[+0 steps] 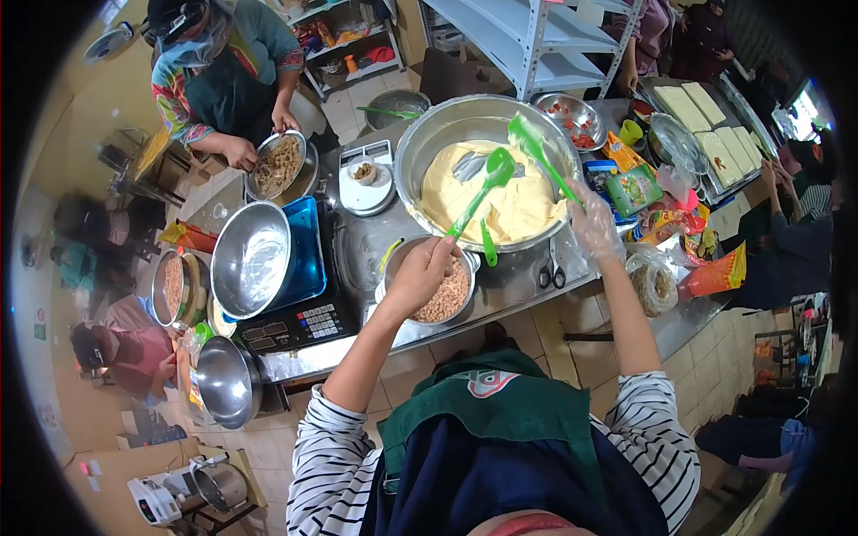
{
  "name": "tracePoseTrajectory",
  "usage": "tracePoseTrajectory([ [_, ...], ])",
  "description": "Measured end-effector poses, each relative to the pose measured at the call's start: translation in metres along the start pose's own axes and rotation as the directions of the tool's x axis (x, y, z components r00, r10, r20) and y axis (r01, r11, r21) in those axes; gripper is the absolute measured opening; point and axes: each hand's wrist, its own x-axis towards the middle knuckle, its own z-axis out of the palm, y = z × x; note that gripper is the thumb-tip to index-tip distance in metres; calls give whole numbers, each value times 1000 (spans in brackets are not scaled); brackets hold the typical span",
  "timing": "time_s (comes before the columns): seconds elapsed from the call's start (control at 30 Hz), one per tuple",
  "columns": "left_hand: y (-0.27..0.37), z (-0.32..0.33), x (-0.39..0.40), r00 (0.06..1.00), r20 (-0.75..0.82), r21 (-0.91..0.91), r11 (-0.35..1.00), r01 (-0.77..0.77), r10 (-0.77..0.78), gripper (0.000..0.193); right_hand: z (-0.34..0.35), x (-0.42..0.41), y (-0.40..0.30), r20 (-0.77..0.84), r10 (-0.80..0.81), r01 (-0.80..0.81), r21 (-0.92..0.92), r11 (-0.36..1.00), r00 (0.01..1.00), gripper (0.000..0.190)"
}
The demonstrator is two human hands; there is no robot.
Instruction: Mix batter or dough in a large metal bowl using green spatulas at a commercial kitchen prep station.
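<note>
My bare left hand (423, 271) grips the handle of a green spoon (489, 181). In a clear plastic glove, my right hand (593, 221) holds a green spatula (536, 144), its blade smeared with pale cream. Both tools reach over a large metal basin (404, 167) of thick, pale yellow batter or cream (462, 201). Another green handle (488, 244) leans over the basin's near rim. Beneath my left wrist stands a metal pot of light brown chopped bits (446, 298), partly hidden by my arm. Black scissors (552, 273) lie below my right hand.
Left of the basin are a white scale (366, 194) with a small cup, a steel bowl (251, 260) and a black digital scale (295, 328). Across the table a person (228, 87) handles a bowl of brown filling (278, 167). Packets (633, 191) and pale slabs (724, 157) are at right.
</note>
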Motion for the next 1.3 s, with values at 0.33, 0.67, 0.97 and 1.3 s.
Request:
tracePoseTrajectory([
  [0.33, 2, 15, 28, 993, -15, 405, 908, -102, 118, 48, -24, 67, -34, 626, 349, -604, 253, 756, 697, 46],
  [0.67, -6, 12, 38, 995, -30, 407, 910, -75, 96, 48, -81, 55, -50, 677, 376, -570, 79, 818, 633, 36],
  [0.97, -4, -2, 44, 971, -81, 645, 755, -121, 225, 41, -110, 15, -24, 397, -277, 393, -249, 885, 875, 38],
  [1.3, -29, -15, 36, 768, 42, 959, 191, -211, 639, 19, -65, -9, -107, 478, -329, 543, -427, 723, 815, 68],
])
